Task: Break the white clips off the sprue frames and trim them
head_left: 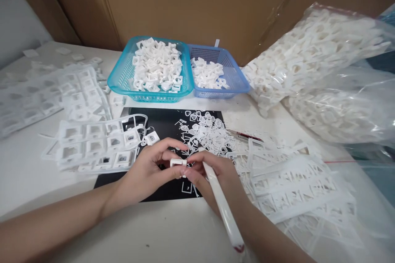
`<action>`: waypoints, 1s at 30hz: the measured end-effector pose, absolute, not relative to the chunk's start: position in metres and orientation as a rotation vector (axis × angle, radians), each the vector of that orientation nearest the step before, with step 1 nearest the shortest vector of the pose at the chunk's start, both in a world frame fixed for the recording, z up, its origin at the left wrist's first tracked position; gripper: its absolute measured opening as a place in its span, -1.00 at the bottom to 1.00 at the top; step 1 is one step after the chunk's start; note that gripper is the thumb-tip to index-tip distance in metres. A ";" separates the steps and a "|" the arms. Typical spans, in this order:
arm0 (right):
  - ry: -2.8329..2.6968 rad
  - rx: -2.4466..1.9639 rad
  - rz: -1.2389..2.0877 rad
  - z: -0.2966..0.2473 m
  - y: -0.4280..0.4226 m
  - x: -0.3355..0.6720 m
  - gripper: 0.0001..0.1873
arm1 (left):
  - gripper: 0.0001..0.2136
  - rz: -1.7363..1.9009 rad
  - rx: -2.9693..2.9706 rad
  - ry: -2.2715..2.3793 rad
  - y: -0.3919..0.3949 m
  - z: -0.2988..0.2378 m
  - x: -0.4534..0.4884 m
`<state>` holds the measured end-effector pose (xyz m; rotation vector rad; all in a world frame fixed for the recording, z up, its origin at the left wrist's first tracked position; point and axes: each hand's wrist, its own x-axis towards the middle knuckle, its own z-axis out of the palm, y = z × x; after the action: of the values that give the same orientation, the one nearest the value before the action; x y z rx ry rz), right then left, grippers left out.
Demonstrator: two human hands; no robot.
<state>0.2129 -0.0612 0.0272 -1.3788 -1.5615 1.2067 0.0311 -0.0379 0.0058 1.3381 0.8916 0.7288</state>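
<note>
My left hand [148, 170] pinches a small white plastic piece [178, 162] between thumb and fingers over a black mat [166, 125]. My right hand [212, 172] meets it from the right, fingers closed, gripping a long white pen-like tool [222, 203] whose tip points at the piece. Loose white trimmings [206, 131] lie on the mat just beyond both hands.
A teal basket [119, 78] and a blue basket [237, 78] hold white pieces at the back. White plastic frames are stacked left [92, 144] and right [286, 185]. Clear bags of pieces [324, 61] fill the right side. A thin red-tipped tool [243, 134] lies by the trimmings.
</note>
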 end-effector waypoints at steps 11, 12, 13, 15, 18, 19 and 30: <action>-1.318 -1.307 1.528 0.028 -0.060 0.212 -0.78 | -0.69 0.757 1.325 0.891 -0.044 0.003 0.032; -1.292 -1.322 1.532 0.028 -0.059 0.213 -0.77 | -0.70 0.771 1.306 0.887 -0.044 0.004 0.032; -1.276 -1.335 1.533 0.028 -0.059 0.214 -0.76 | -0.72 0.786 1.283 0.881 -0.043 0.004 0.032; -1.256 -1.347 1.528 0.028 -0.060 0.215 -0.74 | -0.80 0.801 1.242 0.861 -0.043 0.006 0.032; -1.183 -1.329 1.567 0.028 -0.060 0.214 -0.68 | -0.87 0.785 1.227 0.836 -0.042 0.007 0.032; -1.155 -1.318 1.590 0.028 -0.060 0.213 -0.66 | -0.88 0.786 1.228 0.827 -0.042 0.007 0.032; -1.119 -1.274 1.660 0.029 -0.058 0.216 -0.65 | -0.87 0.801 1.407 0.855 -0.043 0.011 0.031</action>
<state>0.2163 -0.0582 0.0293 -1.2736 -1.1185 1.6597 0.0307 -0.0427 0.0111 1.4070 0.8554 0.8005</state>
